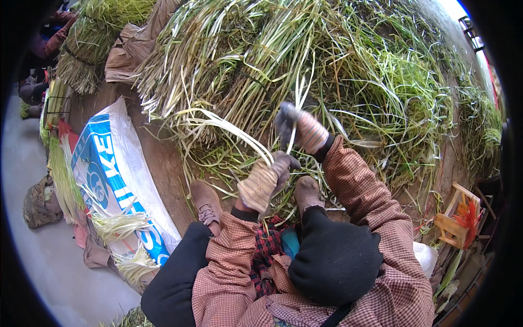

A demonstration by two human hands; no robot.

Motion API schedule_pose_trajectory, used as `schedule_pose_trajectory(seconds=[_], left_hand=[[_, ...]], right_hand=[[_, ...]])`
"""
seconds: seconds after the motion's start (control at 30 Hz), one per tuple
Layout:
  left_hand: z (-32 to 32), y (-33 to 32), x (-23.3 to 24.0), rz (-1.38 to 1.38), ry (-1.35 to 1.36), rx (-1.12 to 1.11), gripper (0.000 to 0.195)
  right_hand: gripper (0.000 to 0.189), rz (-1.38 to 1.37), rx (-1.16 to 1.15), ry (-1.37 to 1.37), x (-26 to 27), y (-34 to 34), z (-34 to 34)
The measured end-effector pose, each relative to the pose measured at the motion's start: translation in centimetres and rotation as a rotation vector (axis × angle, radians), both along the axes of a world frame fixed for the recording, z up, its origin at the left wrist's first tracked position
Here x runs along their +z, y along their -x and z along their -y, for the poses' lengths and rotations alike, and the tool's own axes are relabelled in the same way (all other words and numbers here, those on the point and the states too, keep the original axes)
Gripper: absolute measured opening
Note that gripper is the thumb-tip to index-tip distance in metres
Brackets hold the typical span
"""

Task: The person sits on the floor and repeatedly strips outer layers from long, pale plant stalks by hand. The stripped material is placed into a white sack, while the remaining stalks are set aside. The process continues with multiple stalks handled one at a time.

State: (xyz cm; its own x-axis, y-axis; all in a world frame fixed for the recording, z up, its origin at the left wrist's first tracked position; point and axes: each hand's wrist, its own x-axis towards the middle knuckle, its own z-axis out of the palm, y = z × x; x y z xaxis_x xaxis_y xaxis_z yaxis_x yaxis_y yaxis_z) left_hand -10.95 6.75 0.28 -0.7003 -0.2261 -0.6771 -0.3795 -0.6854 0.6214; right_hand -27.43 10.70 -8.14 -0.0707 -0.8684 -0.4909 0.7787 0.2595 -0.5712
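My left hand (263, 180), in a striped knit work glove with grey fingers, is closed around several long pale stalks (241, 137) of a chive-like vegetable. These arc up to the left. Just above and to the right, my right hand (305, 126), gloved the same way, grips a few white-green stalks (301, 92). Their lower part runs down toward my left hand. Beyond both hands spreads a large heap of the same stalks (249, 77), pale ends mostly toward the lower left. Loose leaves and trimmings (220, 163) lie beneath my hands, between my shoes.
At left, a white and blue woven plastic sack (130, 151) bears printing. Small bundles of pale stalks (120, 225) lie on it. A wooden stool (453, 222) with red ties (468, 220) stands at right. Another person's sleeve (53, 41) shows upper left, beside a tied bundle (79, 61).
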Motion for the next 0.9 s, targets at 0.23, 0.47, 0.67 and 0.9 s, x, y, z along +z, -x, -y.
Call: schedule_pose_trajectory(seconds=[0.23, 0.47, 0.67, 0.9], left_hand=[[2.3, -4.3, 5.5, -0.274, 0.108, 0.389, 0.027], [9.3, -10.0, 10.9, -1.174, 0.206, 0.856, 0.027], [9.6, -7.2, 5.4, -1.018, 0.018, 0.919, 0.037], [6.9, -3.7, -1.5, -0.681, -0.264, 0.823, 0.026]], right_hand=[[0.020, 0.197, -0.539, 0.409, -0.8, 10.0, -2.5], [0.028, 0.195, -0.671, 0.300, -0.9, 14.0, -6.2], [0.026, -0.419, -0.090, -0.278, -3.3, 7.0, -1.3], [0.040, -0.677, 0.121, -0.568, -9.6, 3.7, 5.0]])
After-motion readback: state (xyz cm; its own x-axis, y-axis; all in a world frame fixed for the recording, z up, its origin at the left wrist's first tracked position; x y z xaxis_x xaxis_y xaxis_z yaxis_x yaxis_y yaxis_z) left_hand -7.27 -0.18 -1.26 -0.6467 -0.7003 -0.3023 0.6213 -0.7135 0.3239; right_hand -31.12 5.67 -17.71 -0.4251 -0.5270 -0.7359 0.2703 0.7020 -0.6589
